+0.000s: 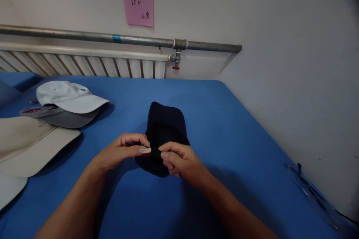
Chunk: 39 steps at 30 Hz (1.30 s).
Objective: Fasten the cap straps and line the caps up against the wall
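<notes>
A dark baseball cap (166,119) lies on the blue surface in front of me, its brim pointing away and its dark inside partly showing. My left hand (123,149) pinches the cap's near edge between thumb and fingers, beside a small white and dark red label (146,152). On the other side, my right hand (178,158) grips a short dark strap (156,152) at the same edge. The two hands are close together, with a bit of the strap showing between them. Fingers cover part of the rim, and the strap's fastening cannot be made out.
To the left lie a white cap (70,96), a grey cap (71,117) under it and a beige cap (36,145). Glasses (311,194) rest at the right edge by the wall. A radiator (84,65) and a pipe (207,46) run behind the blue surface (213,119).
</notes>
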Each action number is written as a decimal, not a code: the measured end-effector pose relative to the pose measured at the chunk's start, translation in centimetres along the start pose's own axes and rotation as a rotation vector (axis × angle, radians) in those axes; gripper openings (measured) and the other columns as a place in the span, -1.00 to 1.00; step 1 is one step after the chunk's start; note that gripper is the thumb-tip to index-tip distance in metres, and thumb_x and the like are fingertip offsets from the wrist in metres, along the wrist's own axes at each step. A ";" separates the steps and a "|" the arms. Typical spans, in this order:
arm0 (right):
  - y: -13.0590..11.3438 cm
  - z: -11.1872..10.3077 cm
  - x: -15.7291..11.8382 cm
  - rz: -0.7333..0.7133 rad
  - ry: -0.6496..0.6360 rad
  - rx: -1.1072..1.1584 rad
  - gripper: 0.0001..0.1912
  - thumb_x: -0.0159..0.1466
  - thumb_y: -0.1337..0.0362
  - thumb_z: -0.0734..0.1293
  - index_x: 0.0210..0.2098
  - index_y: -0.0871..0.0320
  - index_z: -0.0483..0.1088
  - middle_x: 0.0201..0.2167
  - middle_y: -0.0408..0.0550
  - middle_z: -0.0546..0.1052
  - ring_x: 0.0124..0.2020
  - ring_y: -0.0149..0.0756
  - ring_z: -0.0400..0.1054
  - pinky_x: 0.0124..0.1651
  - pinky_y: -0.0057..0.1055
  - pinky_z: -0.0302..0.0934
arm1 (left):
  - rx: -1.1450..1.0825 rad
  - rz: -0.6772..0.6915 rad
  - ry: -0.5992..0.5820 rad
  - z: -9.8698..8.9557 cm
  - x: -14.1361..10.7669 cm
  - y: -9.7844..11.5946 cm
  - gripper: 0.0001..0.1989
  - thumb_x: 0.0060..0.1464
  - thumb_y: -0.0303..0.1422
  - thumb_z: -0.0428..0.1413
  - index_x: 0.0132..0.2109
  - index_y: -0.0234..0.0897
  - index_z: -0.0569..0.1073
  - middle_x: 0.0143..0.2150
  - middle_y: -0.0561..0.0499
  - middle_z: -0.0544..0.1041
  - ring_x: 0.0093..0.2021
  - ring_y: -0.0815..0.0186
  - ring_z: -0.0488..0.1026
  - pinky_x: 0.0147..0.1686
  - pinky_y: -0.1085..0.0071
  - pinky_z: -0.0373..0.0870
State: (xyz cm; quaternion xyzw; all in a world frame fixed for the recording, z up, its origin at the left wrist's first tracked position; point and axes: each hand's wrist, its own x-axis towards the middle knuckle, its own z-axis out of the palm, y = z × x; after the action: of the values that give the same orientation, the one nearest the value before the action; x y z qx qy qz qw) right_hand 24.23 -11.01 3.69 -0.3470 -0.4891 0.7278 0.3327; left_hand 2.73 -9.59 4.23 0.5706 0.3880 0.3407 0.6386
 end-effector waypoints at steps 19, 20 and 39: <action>0.4 -0.4 0.5 0.064 -0.101 0.071 -0.89 0.20 0.26 0.32 -0.39 0.18 0.41 -0.69 -0.35 0.19 -0.71 -0.60 -0.04 -0.67 -0.58 -0.12 | -0.076 0.014 -0.059 0.0 0.3 -1.3 -0.79 0.00 -0.23 0.24 -0.42 -0.30 0.52 -0.51 0.10 0.37 -0.49 0.44 0.21 -0.46 0.49 0.13; 0.5 -0.5 0.5 0.069 -0.112 0.073 -0.90 0.19 0.26 0.32 -0.39 0.17 0.40 -0.70 -0.35 0.18 -0.71 -0.60 -0.04 -0.67 -0.58 -0.12 | -0.077 0.012 -0.063 0.0 0.3 -1.3 -0.79 0.01 -0.23 0.24 -0.41 -0.30 0.52 -0.51 0.10 0.38 -0.49 0.44 0.21 -0.46 0.50 0.13; 0.9 -1.1 1.0 0.094 -0.230 0.141 -0.89 0.20 0.26 0.34 -0.38 0.18 0.40 -0.70 -0.37 0.18 -0.74 -0.62 -0.08 -0.68 -0.60 -0.10 | -0.031 -0.017 -0.082 0.3 0.5 -1.1 -0.83 0.00 -0.26 0.21 -0.41 -0.29 0.52 -0.51 0.11 0.37 -0.48 0.43 0.21 -0.45 0.49 0.12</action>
State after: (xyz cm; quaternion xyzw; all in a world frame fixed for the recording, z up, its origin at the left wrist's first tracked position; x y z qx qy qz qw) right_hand 24.49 -9.91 2.33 -0.2597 -0.4549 0.8100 0.2638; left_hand 3.20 -9.41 3.07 0.5708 0.3608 0.3177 0.6656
